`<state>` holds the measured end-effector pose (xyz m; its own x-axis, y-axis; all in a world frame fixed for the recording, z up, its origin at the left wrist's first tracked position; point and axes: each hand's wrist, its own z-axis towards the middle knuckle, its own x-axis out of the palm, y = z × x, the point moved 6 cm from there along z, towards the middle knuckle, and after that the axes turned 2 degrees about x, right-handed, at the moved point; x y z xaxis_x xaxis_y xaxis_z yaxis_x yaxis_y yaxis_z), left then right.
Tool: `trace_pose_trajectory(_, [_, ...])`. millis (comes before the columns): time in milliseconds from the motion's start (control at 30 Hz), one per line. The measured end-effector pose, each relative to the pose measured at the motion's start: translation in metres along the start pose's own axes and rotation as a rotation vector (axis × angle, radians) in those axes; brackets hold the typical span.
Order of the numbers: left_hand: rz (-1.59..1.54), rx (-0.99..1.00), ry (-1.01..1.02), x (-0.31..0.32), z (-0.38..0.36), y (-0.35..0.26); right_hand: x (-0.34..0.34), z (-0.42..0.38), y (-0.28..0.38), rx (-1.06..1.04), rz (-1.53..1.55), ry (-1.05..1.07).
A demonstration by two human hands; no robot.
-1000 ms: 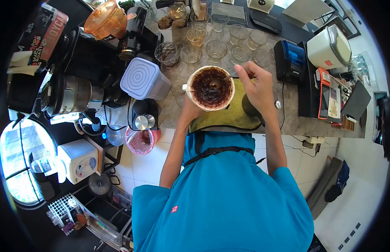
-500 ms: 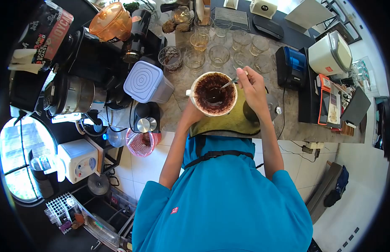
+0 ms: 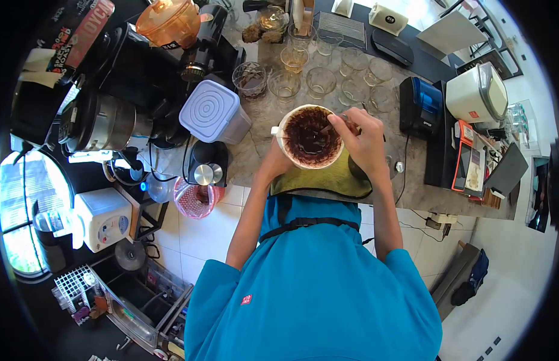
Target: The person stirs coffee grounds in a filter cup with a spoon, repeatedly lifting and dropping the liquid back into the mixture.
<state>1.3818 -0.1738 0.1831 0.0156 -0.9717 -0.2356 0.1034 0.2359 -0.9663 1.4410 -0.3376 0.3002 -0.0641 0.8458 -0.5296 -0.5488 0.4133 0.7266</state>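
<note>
A white coffee dripper [image 3: 279, 130] with a side handle is held over the counter's near edge. Dark wet coffee grounds [image 3: 309, 137] coat its inside, around a glossy wet middle. My left hand [image 3: 277, 163] grips the dripper from its lower left, its fingers mostly hidden behind the wall. Closed in a pinch, my right hand [image 3: 365, 135] holds a spoon [image 3: 328, 127] whose lower end dips into the grounds. Beneath the dripper lies a yellow-green cloth mat [image 3: 322, 182] with a dark border.
Several clear glasses [image 3: 321, 83] stand just beyond the dripper. A lidded grey container [image 3: 214, 111] and a coffee scale or grinder base with silver knobs [image 3: 204, 174] are at left. At right sits a blue-black printer [image 3: 421, 105]. A pink basket [image 3: 195, 198] is on the floor.
My right hand has shifted slightly right and down, with the spoon dipped lower in the grounds. My left hand keeps its hold on the dripper. The whole view has shifted slightly.
</note>
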Motion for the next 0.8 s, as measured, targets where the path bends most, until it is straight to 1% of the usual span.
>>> trace_pose_trajectory(33, [-0.015,0.003,-0.013,0.000,0.000,0.000,0.001,0.000,0.000,-0.001,0.002,0.002])
trace_pose_trajectory(100, [-0.029,0.009,-0.026,-0.001,0.000,0.004,0.005,-0.002,-0.015,0.225,0.109,0.036])
trace_pose_trajectory(133, [0.004,0.020,-0.017,0.000,0.000,0.007,0.006,-0.002,-0.019,0.225,0.109,0.034])
trace_pose_trajectory(200, [0.038,0.032,-0.002,0.001,0.000,0.009,0.007,-0.003,-0.035,0.313,0.265,0.003])
trace_pose_trajectory(333, [-0.041,0.010,0.016,0.002,0.001,0.007,-0.002,-0.004,-0.037,0.331,0.322,-0.003])
trace_pose_trajectory(433, [-0.035,0.034,-0.006,0.001,0.002,0.005,-0.012,0.004,-0.028,0.261,0.277,-0.054])
trace_pose_trajectory(500, [-0.021,0.054,-0.023,0.001,0.002,0.003,-0.016,0.008,-0.023,0.205,0.133,-0.001])
trace_pose_trajectory(533, [-0.042,0.045,-0.008,0.001,0.002,0.001,-0.015,0.008,-0.020,0.209,0.133,-0.006])
trace_pose_trajectory(600, [-0.060,0.036,0.012,0.001,0.002,0.001,-0.007,0.012,-0.001,0.091,0.102,0.017])
trace_pose_trajectory(633, [-0.068,0.023,0.026,0.002,0.003,0.003,-0.005,0.013,0.003,0.094,0.103,0.013])
trace_pose_trajectory(700, [-0.074,0.010,0.044,0.004,0.004,0.005,0.005,0.014,0.016,-0.017,0.036,0.169])
trace_pose_trajectory(733, [-0.094,-0.004,0.044,0.004,0.005,0.006,0.005,0.015,0.015,-0.014,0.037,0.169])
trace_pose_trajectory(800, [-0.112,-0.031,0.045,0.004,0.002,0.007,0.011,0.012,0.019,-0.054,0.086,0.269])
